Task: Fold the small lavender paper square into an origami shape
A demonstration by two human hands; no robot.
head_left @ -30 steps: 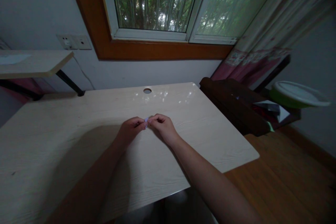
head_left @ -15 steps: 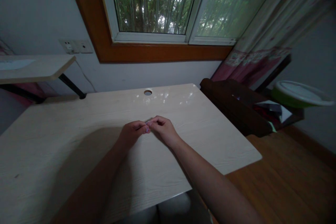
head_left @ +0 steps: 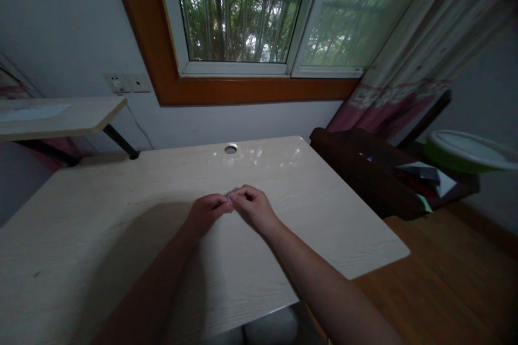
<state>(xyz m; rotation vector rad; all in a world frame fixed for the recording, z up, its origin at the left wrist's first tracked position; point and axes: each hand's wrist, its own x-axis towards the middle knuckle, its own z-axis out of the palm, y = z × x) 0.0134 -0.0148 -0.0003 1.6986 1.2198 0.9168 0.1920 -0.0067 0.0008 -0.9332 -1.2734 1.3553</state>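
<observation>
Above the middle of the pale wooden desk [head_left: 170, 285], my left hand [head_left: 207, 213] and my right hand [head_left: 254, 206] meet at the fingertips. Pinched between them is a small pale purple thing [head_left: 229, 197], curved like a thin band. Most of it is covered by my fingers, so its kind cannot be made out. Thumb and forefinger of each hand are pressed together on it. The remaining fingers of both hands are curled in.
A round cable hole [head_left: 230, 149] is near the desk's back edge. At left a raised shelf [head_left: 81, 113] stands on black legs. Dark brown furniture [head_left: 352, 156] bearing papers and a green-and-white basin [head_left: 465, 151] is at right. A window [head_left: 243, 16] lies ahead.
The view has shifted slightly, so the room sits a little lower and further right. My hands stay together, and a curved edge of the purple thing now shows between the fingertips.
</observation>
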